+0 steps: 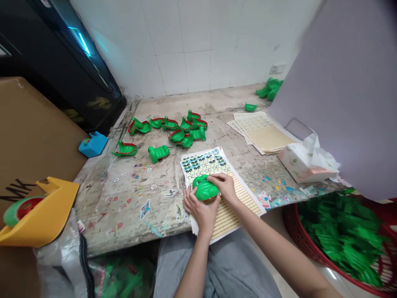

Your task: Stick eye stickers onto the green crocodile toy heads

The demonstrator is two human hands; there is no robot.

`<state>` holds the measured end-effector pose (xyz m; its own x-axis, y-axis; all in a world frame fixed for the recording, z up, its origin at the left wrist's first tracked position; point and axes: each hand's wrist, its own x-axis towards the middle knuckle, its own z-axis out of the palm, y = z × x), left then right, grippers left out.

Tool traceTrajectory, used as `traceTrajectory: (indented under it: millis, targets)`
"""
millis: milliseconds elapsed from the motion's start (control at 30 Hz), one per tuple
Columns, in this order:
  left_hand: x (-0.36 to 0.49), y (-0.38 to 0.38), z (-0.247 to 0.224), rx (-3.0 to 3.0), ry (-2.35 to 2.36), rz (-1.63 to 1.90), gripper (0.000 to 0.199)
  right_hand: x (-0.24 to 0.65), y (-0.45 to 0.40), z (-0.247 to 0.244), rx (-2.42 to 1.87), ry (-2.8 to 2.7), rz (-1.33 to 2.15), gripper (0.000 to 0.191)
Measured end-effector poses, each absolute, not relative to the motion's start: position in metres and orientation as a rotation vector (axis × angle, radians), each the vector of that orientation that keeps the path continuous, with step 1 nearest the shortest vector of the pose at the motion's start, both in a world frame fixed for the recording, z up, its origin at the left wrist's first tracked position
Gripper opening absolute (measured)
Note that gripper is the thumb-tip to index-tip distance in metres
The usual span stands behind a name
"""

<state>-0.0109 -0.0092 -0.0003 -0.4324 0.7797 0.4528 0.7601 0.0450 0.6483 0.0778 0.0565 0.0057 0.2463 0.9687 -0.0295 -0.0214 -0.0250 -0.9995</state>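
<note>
As the head camera looks forward and down over the bench [145, 215], the left hand [201, 212] and the right hand [224, 186] are clamped together on a green plastic crocodile toy [205, 188], which sits near the bench's near edge. The left hand cups the toy from the near side, while the right hand's fingers [214, 178] lie across its top from the right. It is hard to say from this angle whether the toy rests on the paper or is held just above it.

Directly under the hands lie a sheet of round stickers [205, 163] and a striped sheet [231, 213], one overlapping the other. Farther off, green crocodile parts [176, 134] lie scattered in a loose cluster, with two more [124, 149] [159, 153] just nearer on the left. A stack of printed sheets [262, 133] lies to the far right, beside a tissue box [307, 163]. Off the right side of the bench, a red basket [288, 225] is heaped with green parts [341, 236]. To the left, a yellow plastic tray [40, 213] rests on a cardboard box [31, 124], and a blue object [93, 144] sits at the bench's left edge. Faded stickers [133, 176] dot the worn surface.
</note>
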Motion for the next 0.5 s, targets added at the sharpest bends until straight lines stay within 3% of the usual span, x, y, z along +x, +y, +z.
traceTrajectory:
  millis: [367,500]
  targets:
    - [-0.0125,-0.0086,-0.0039,1.671,2.247,1.363,0.065,0.0777,0.0563,-0.0021,-1.297,-1.002,1.044,0.031]
    - [-0.0124,-0.0087,-0.0026,1.665,2.23,1.377,0.065,0.087,0.0588,0.0062,-1.365,-1.299,0.916,0.033]
